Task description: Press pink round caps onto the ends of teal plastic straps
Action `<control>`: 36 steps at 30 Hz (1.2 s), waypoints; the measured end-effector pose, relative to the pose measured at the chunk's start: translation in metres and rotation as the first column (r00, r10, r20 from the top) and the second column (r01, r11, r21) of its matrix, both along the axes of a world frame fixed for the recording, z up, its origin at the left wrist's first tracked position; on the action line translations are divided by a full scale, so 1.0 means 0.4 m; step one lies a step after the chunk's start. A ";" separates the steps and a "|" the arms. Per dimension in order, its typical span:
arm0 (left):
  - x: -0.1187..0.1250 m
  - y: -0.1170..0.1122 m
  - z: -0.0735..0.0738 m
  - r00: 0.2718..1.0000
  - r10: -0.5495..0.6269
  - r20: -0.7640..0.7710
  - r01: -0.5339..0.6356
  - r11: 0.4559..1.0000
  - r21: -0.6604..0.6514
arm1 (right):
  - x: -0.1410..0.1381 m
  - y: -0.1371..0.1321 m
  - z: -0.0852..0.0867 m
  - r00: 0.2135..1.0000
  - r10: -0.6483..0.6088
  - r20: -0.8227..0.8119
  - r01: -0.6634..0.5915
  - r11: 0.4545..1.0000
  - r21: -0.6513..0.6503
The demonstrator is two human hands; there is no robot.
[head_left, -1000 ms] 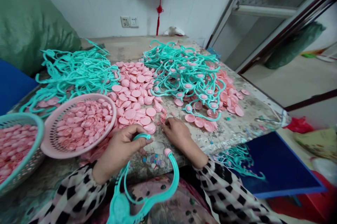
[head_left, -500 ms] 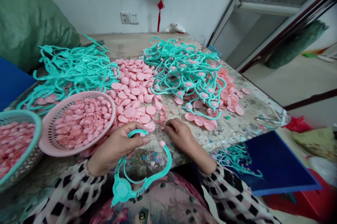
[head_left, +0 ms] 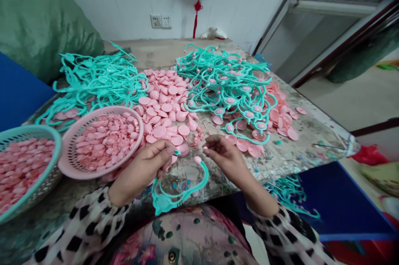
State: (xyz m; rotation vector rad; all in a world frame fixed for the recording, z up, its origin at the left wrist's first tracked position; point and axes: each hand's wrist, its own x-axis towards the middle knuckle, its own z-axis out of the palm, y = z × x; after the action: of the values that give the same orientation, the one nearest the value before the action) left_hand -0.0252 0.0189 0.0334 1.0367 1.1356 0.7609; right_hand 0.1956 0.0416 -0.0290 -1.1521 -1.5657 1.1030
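My left hand [head_left: 143, 169] is closed round one arm of a teal toy stethoscope frame [head_left: 181, 188], which hangs below it over the table edge. One frame tip carries a pink earpiece [head_left: 197, 159]. My right hand [head_left: 222, 155] is lifted just above the table with its fingers pinched together near that free tip; what they pinch is too small to make out. A few small pink pieces [head_left: 196, 138] lie on the table just beyond both hands.
A pink basket [head_left: 73, 167] and a teal basket [head_left: 50, 175] of pink parts stand at the left. Loose pink discs [head_left: 165, 107] fill the middle. Teal frame piles lie at the back left [head_left: 96, 82] and right [head_left: 227, 84]. The worn table [head_left: 299, 148] ends at the right.
My right hand has lifted off the small pink pieces and turned towards the frame. My left hand has raised the frame, bringing its tips up level with the right hand.
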 end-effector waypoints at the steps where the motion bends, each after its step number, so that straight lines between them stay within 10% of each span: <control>1: 0.009 0.000 -0.005 0.999 -0.010 0.032 0.010 1.000 0.000 | -0.002 -0.011 0.026 0.995 0.001 -0.098 -0.001 1.000 -0.001; 6: 0.042 -0.004 -0.015 0.994 -0.046 0.097 0.045 0.999 0.007 | -0.041 -0.067 0.112 0.984 0.111 -0.140 -0.106 0.993 0.042; 17: 0.036 -0.028 -0.010 0.968 -0.052 -0.245 0.099 0.978 0.183 | -0.083 -0.097 0.088 0.956 0.099 -0.277 -0.088 0.995 0.050; 29: 0.049 -0.029 0.007 0.963 -0.093 -0.253 0.146 0.970 0.196 | -0.067 -0.116 0.076 0.997 0.065 -0.034 -0.057 0.979 0.195; 36: 0.050 -0.037 0.019 0.948 -0.090 -0.306 0.173 0.951 0.256 | -0.061 -0.118 0.095 0.923 -0.007 0.384 -0.174 0.884 0.433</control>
State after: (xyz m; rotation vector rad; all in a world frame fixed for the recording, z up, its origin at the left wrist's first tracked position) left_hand -0.0052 0.0039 0.0409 1.4886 1.2139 0.6868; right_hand 0.1713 -0.0056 0.0090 -1.0040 -2.0573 0.5197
